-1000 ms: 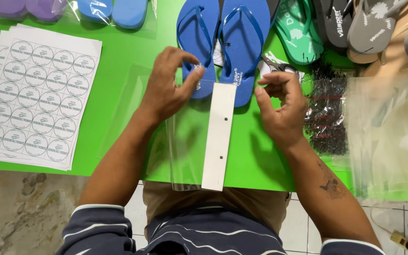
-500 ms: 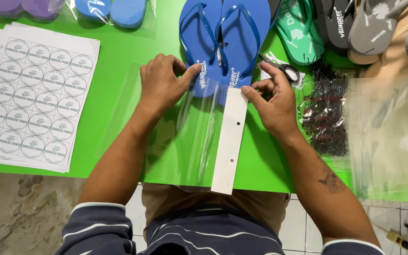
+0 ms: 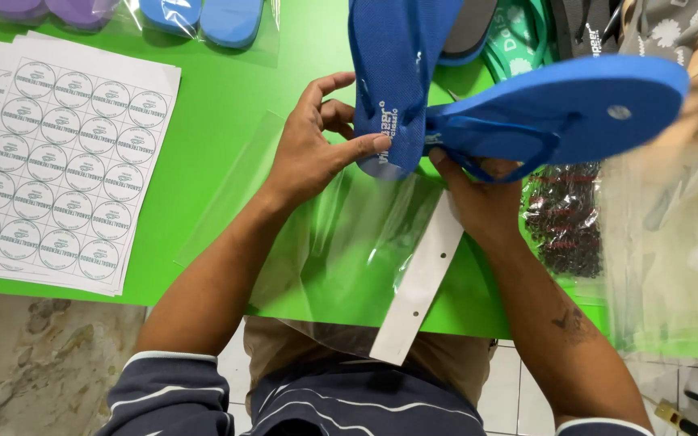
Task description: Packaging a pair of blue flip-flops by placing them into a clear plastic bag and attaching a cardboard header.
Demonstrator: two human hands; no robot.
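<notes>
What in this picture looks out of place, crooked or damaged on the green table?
Nothing looks damaged or spilled. The clear bag with its white strip lies askew and hangs over the green table edge. The two blue sandals point different ways, but both hands are handling them.

place: small footwear packing workshop | evidence: bagged flip-flops [image 3: 203, 18] in many colours, round label sticker sheets [image 3: 58, 161], stack of clear plastic bags [image 3: 672, 242], green worktable [image 3: 220, 89]
</notes>
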